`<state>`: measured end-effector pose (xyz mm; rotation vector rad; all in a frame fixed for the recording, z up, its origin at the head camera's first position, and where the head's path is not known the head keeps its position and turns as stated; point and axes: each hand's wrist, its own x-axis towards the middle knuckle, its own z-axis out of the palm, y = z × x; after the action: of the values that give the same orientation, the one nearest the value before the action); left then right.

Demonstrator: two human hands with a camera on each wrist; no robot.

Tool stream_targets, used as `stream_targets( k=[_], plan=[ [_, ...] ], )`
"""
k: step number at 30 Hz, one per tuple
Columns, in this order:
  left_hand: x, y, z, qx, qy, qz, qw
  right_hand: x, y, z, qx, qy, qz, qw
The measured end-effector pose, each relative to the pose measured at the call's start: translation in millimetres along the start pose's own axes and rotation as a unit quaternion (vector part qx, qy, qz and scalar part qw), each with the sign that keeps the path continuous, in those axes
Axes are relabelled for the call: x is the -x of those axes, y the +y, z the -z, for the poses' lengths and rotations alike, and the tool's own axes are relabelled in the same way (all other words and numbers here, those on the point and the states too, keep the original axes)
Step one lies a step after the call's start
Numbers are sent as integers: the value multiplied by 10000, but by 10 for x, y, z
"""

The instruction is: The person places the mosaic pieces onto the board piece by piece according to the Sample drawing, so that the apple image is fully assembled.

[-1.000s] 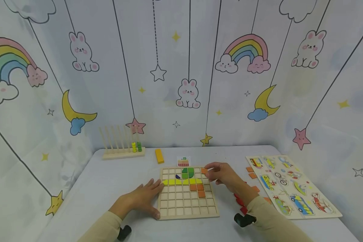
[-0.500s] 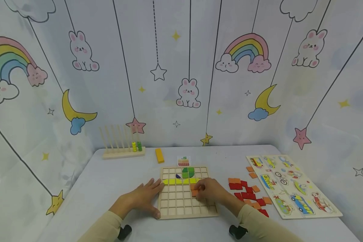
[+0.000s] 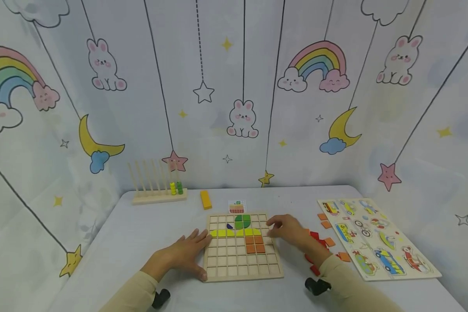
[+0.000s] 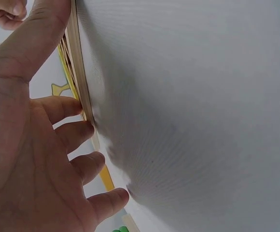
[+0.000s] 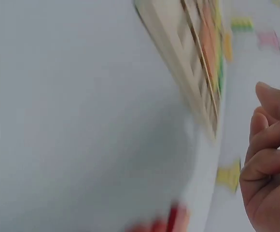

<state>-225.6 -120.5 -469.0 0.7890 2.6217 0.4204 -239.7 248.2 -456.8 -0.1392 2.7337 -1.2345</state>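
Observation:
A wooden grid board (image 3: 221,261) lies on the table in the head view. Several orange square tiles (image 3: 259,248) form a block in its cells, below a yellow row (image 3: 221,233) and green pieces (image 3: 239,225). My left hand (image 3: 183,255) rests against the board's left side, fingers spread, thumb at the near corner; the left wrist view shows the fingertips along the wooden edge. My right hand (image 3: 288,229) hovers at the board's right edge. Its fingers are loosely bent, and the right wrist view shows no tile in them. The forearm partly hides the loose tiles.
Loose red tiles (image 3: 315,270) and orange tiles (image 3: 344,257) lie to the right. Beyond them is a picture puzzle board (image 3: 378,242). A small pattern card (image 3: 237,207), a yellow-orange block (image 3: 206,200) and a peg stand (image 3: 160,198) sit at the back.
My right hand set an orange tile into the board, squaring off the orange block, then moved away up and to the right. My left hand has stayed at the board's side.

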Motion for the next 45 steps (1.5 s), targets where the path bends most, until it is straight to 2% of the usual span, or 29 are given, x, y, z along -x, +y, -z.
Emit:
stream_targets(
  k=[3,5,8,11,16,20,26,34,39,42,45],
  plan=[
    [-3,2,3,-7,-10,23,10000,-66,285,448,-482,284,-465,9974],
    [-3,2,5,-2,-12,32,10000,-79,493,724,-502,558,-742,9944],
    [-2,-1,6,15,-13,49,10000,-71,767,1019,-101,906,-1036,9904],
    [-2,-5,3,2,-20,64,10000,-81,959,1153,565,992,-1150,9868],
    [-6,11,1,11,-39,56,10000,-145,1115,1152,1556,907,-1258,9756],
    [-12,26,-2,-8,-41,88,10000,-180,1153,1089,1676,919,-1528,9696],
    [-14,12,-9,-47,-19,92,9999,-207,1162,1071,1446,854,-1714,9708],
    [-10,4,-1,12,-45,60,10000,-215,1124,1070,1138,805,-1677,9759],
    [-9,4,1,36,-61,66,10000,-189,1086,1056,943,915,-1680,9770],
    [-11,5,2,24,-59,58,10000,-178,1098,1040,605,1050,-1498,9813],
    [-17,7,5,25,-69,61,10000,-185,1102,1024,-16,1146,-1295,9849]
  ],
)
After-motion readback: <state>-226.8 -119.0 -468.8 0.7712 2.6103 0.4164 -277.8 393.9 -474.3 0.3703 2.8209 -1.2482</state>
